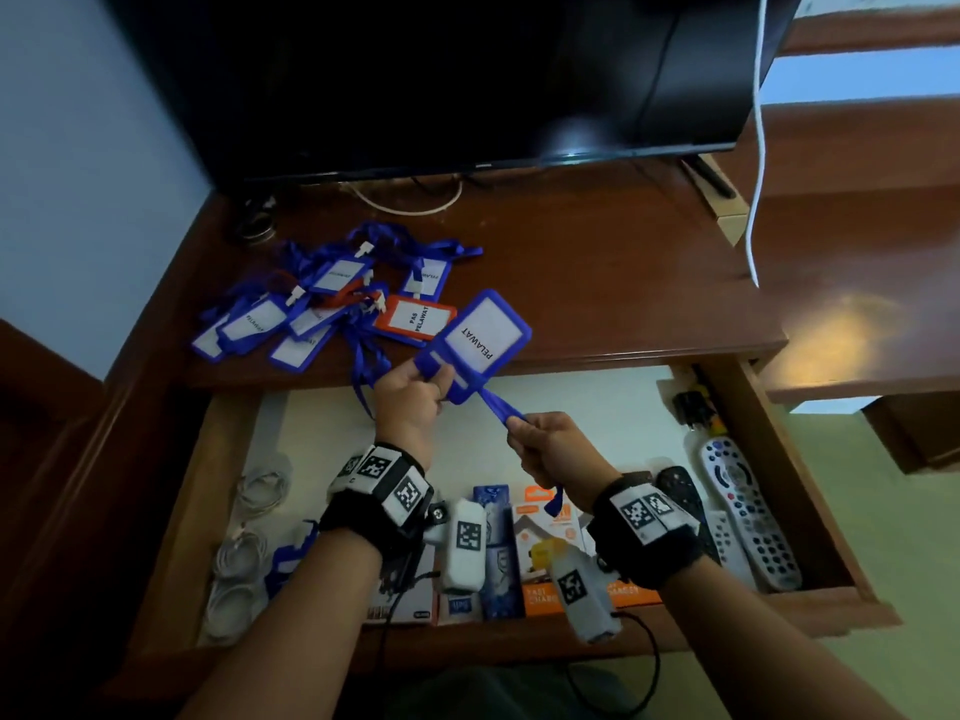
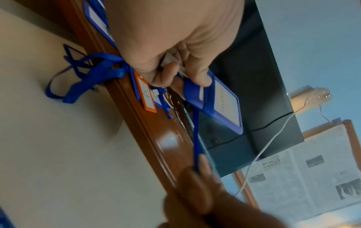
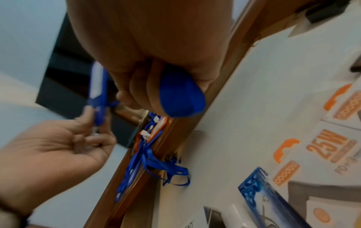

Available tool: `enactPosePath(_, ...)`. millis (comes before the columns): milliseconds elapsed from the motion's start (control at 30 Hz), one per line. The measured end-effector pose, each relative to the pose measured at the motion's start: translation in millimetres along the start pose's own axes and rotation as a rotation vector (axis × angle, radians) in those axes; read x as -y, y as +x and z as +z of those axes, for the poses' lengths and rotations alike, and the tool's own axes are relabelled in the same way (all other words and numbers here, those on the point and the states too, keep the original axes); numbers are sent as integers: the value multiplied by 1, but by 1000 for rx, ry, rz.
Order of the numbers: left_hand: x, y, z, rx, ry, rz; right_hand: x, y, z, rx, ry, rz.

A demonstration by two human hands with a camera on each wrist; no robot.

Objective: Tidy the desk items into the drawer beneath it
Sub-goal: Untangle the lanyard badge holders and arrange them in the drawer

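While the left hand (image 1: 410, 402) pinches the lower end of a blue badge holder (image 1: 475, 343) marked PELAWAT at the middle of the head view, the right hand (image 1: 558, 449) is curled round its blue lanyard (image 1: 501, 407), pulled taut between the two. The holder hangs above the front edge of the surface (image 1: 597, 262), over the open drawer (image 1: 789, 459). A heap of blue badge holders (image 1: 311, 304) and an orange badge holder (image 1: 418, 319) lie on the surface left of centre, one lanyard loop trailing over the edge into the drawer. The right half of the surface is bare wood under the dark television (image 1: 441, 70). In the drawer the pale back floor is free; coiled white cables (image 1: 244, 553) sit at lower left, boxed chargers (image 1: 540, 543) along the front, remote controls (image 1: 748, 511) at right.

In the left wrist view, the left hand (image 2: 175, 46) has fingers (image 2: 197, 74) and thumb clamped on the blue badge holder (image 2: 224, 106), the lanyard (image 2: 196, 138) running down to the right hand (image 2: 205, 192) at the bottom. The orange badge holder (image 2: 146, 95) lies at the surface edge, a blue loop spilling over it.

In the right wrist view, the right hand (image 3: 156, 54) is closed on a fold of the lanyard (image 3: 181, 97); the left hand (image 3: 58, 146) is at lower left, blurred.
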State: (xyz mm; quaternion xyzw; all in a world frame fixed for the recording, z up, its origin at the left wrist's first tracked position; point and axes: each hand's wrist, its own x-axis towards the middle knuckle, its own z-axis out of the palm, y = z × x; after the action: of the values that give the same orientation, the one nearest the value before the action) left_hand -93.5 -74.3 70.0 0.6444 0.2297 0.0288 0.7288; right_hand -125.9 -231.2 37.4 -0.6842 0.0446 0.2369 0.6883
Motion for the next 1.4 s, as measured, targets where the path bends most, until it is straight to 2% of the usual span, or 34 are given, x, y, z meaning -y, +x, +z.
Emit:
enactPosePath(67, 4, 3, -5, -22, 69, 43, 7, -6, 3, 8, -74, 2)
enactPosePath(167, 13, 4, -9, -13, 288, 162, 24, -15, 7, 22, -221, -29)
enactPosePath(367, 19, 4, -5, 170, 688, 287, 61, -17, -3, 16, -459, -202)
enactPosePath(433, 15, 3, -2, 300, 865, 277, 68, -12, -13, 6, -547, -250)
enactPosePath(500, 6, 0, 2, 485, 1106, 260, 71, -9, -24, 24, -627, -248)
enactPosePath(567, -11, -3, 7, 678, 1385, 329, 71, -7, -34, 33, -649, -228)
enactPosePath(667, -40, -6, 9, 938, 1506, 374, 68, -10, -44, 32, -573, -217)
enactPosePath(733, -56, -5, 8, 1037, 1412, 367, 62, -12, -49, 35, -436, -206)
enactPosePath(800, -67, -3, 6, 1074, 1158, 289, 56, -11, -51, 37, -234, -212)
enactPosePath(867, -73, -3, 5, 1057, 884, 192, 53, -10, -47, 22, -55, -235)
enactPosePath(1000, -66, -8, 6, 919, 549, 170, 54, -11, -34, 13, 243, -275)
enactPosePath(1133, -51, -7, 2, 705, 300, 109, 42, -5, -18, -45, 300, -246)
enactPosePath(1233, -51, -4, 0, 571, 153, 72, 40, 8, -4, -8, 468, -186)
enactPosePath(1333, -60, 0, -3, 490, 23, 69, 54, 17, 9, 60, 471, -196)
enactPosePath(1400, -63, 1, -6, 492, -58, 45, 64, 24, 17, 117, 438, -203)
